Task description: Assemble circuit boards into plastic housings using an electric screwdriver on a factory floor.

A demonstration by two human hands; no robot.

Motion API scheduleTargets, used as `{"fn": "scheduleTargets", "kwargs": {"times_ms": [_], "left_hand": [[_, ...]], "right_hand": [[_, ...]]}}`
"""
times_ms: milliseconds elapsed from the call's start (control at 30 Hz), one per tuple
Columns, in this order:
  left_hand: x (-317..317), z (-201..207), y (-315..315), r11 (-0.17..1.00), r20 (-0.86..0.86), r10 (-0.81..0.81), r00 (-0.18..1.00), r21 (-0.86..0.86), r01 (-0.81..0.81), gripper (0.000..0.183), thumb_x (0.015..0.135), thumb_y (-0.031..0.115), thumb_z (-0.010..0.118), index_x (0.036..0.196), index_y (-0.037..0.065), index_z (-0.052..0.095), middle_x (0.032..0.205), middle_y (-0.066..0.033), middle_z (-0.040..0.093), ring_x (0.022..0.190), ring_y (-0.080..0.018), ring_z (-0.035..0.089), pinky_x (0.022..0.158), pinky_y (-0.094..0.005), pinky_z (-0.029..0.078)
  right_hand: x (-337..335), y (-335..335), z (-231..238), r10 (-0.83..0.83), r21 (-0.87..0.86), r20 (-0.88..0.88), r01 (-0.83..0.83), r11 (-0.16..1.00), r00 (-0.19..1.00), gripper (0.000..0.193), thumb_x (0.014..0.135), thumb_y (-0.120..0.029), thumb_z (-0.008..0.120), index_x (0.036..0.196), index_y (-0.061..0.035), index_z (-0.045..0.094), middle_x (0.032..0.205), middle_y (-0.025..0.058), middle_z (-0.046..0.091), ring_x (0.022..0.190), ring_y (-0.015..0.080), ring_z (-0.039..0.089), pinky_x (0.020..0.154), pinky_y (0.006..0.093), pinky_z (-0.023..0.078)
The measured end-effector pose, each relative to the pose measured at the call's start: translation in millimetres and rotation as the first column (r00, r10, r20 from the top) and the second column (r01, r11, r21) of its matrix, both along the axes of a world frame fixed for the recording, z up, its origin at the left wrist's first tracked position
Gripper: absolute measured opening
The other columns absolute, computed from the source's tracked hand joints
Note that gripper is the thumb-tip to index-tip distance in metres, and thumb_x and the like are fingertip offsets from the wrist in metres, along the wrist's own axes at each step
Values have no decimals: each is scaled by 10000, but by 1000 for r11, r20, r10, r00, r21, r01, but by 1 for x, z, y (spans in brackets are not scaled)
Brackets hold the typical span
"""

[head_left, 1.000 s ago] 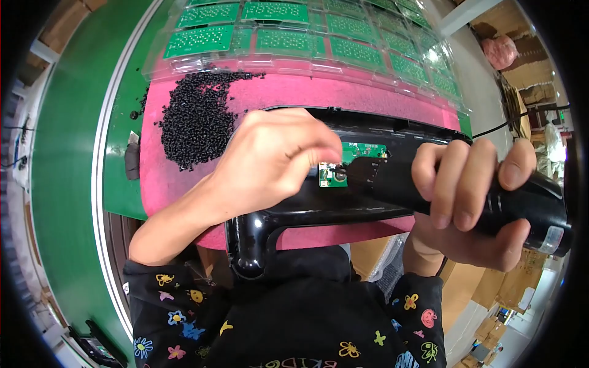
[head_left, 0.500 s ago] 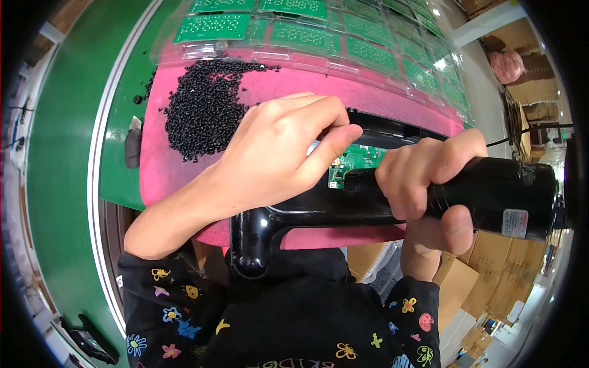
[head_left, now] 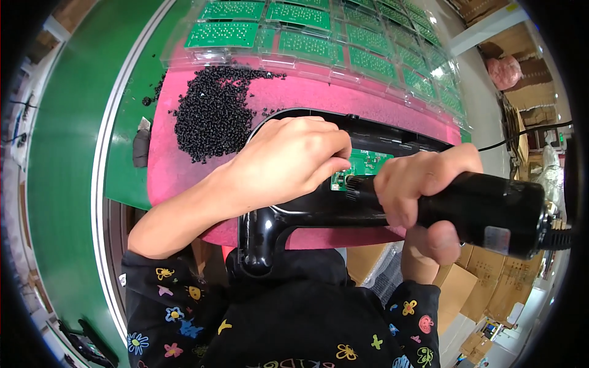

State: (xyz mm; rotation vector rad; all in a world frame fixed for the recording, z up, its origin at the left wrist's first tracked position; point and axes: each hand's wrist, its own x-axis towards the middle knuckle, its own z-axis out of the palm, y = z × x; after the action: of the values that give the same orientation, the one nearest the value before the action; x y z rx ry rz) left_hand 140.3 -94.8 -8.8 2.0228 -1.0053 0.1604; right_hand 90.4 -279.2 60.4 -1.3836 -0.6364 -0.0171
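Observation:
A black plastic housing (head_left: 368,216) lies across the pink mat in front of me, with one rounded arm jutting toward my body. Inside it sits a green circuit board (head_left: 368,163), partly covered by my hands. My right hand (head_left: 423,190) is wrapped round a thick black electric screwdriver (head_left: 485,205), held nearly level, its narrower nose pointing left over the board. My left hand (head_left: 294,153) rests over the left part of the housing. Its thumb and index finger pinch together beside the board's left edge; what they hold, if anything, is too small or hidden to make out.
A heap of small black screws (head_left: 215,116) lies on the pink mat (head_left: 307,92) at the left. Clear plastic trays with several green boards (head_left: 221,35) stand at the back. A dark grey object (head_left: 142,147) lies on the green table (head_left: 67,153). Cardboard boxes (head_left: 491,270) stand at right.
My left thumb has closed in against the index finger, and the hand has drawn slightly back. The screwdriver has shifted a little left, its rear end dipping lower.

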Motion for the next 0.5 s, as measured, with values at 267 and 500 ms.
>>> {"fn": "scheduleTargets", "kwargs": {"times_ms": [267,500], "left_hand": [[1,-1,1,994,8,11,1000,109,-12,132,853,160,656,860,28,660,815,-98,655,810,-290,641,678,-393,517],[1,0,1,991,-7,12,1000,132,-11,124,857,154,650,858,30,657,801,-99,646,797,-299,633,665,-396,513]], "right_hand": [[4,1,1,-99,50,7,98,994,995,390,829,-338,665,1006,-86,426,619,8,495,463,118,454,481,287,373],[8,1,-3,-68,20,-77,69,997,995,397,810,-333,694,991,-93,435,608,3,484,455,119,448,471,279,371]]}}
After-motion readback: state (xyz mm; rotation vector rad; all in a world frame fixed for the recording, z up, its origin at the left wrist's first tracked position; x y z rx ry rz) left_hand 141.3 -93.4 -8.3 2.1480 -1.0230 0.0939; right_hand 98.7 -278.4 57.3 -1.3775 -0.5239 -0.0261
